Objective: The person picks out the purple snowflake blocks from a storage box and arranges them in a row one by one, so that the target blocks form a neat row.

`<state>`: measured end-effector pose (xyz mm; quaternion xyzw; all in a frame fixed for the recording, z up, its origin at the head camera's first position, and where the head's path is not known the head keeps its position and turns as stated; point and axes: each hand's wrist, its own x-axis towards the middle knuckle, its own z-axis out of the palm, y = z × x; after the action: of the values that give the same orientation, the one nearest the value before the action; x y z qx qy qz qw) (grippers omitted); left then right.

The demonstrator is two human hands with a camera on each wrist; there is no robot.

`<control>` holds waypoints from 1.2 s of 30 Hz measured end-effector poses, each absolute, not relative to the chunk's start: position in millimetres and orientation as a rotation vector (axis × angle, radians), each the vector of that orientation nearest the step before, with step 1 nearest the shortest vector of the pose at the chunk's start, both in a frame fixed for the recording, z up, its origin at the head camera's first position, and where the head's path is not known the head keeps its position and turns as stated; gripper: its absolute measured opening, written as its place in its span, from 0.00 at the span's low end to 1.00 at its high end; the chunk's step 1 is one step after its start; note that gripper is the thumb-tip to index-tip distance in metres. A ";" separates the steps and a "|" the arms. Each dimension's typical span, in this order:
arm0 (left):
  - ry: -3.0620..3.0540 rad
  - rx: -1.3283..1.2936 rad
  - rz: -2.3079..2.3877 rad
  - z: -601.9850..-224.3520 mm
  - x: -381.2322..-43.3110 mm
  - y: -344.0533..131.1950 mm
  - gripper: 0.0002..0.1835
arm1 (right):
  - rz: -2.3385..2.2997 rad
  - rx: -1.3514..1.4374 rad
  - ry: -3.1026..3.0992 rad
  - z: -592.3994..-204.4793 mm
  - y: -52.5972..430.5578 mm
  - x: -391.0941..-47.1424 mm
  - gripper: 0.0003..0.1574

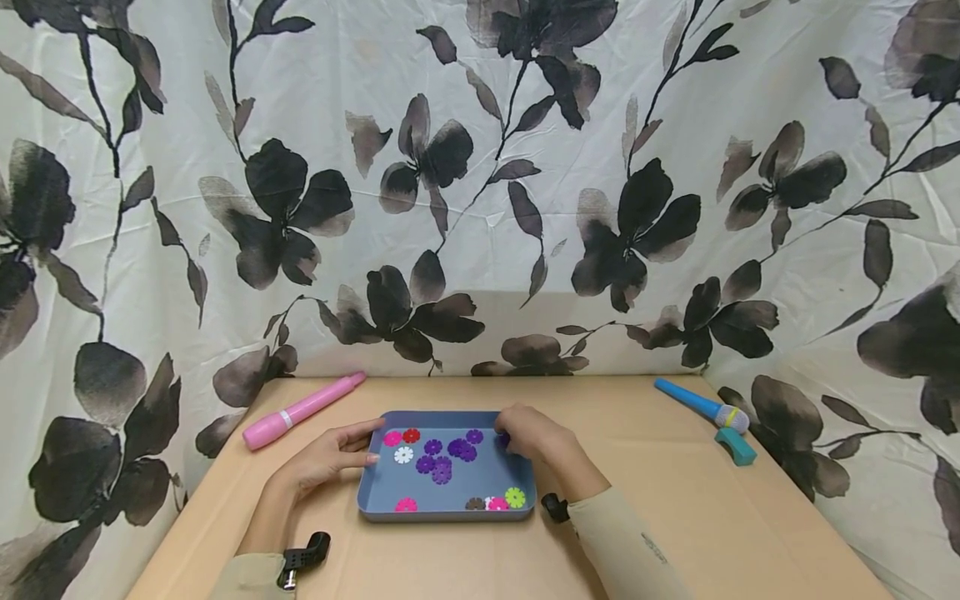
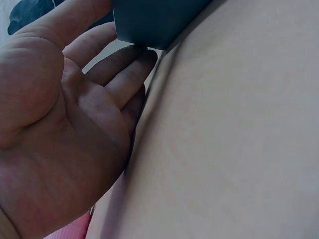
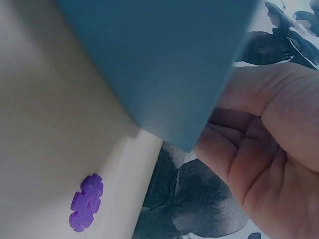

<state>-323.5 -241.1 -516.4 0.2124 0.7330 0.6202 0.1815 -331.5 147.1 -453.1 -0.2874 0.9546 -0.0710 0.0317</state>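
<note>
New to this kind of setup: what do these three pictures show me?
No machine here: a person works bare-handed. The wide picture comes from a head camera looking forward and down; the others from the left wrist camera and right wrist camera. On the table lies a tray of flower-shaped pieces, with a pink marker to its left and a blue toy microphone and teal block to its right. The left hand touches the tray's left edge. The right hand is at its far right corner; whether it pinches the purple piece there is unclear.

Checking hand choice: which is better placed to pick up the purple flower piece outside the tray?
Likely right hand: nearer the purple flower piece, while left hand rests at the tray's left edge.
</note>
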 end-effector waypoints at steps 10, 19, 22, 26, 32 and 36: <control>2.089 0.601 1.739 -517.9 -323.5 -242.3 0.42 | -0.688 -0.852 2.699 -458.0 153.5 -334.7 0.21; 2.084 0.593 1.747 -521.8 -322.5 -240.9 0.42 | -0.873 -0.830 2.684 -477.9 150.0 -335.3 0.18; 2.082 0.597 1.750 -521.3 -322.8 -240.4 0.42 | -0.847 -0.836 2.712 -480.8 148.1 -334.0 0.17; 2.081 0.592 1.752 -520.0 -323.3 -240.4 0.41 | -0.829 -0.867 2.727 -479.2 146.7 -332.7 0.15; 2.078 0.583 1.756 -518.6 -323.5 -241.1 0.41 | -0.803 -0.925 2.739 -477.6 146.9 -332.8 0.11; 2.071 0.586 1.759 -518.5 -323.5 -241.1 0.41 | -0.781 -0.934 2.738 -480.3 147.9 -333.3 0.09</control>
<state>-323.5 -241.1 -518.5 0.2074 0.7330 0.6224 0.1799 -333.3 147.9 -480.3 -0.3110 0.9113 -0.2599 0.0723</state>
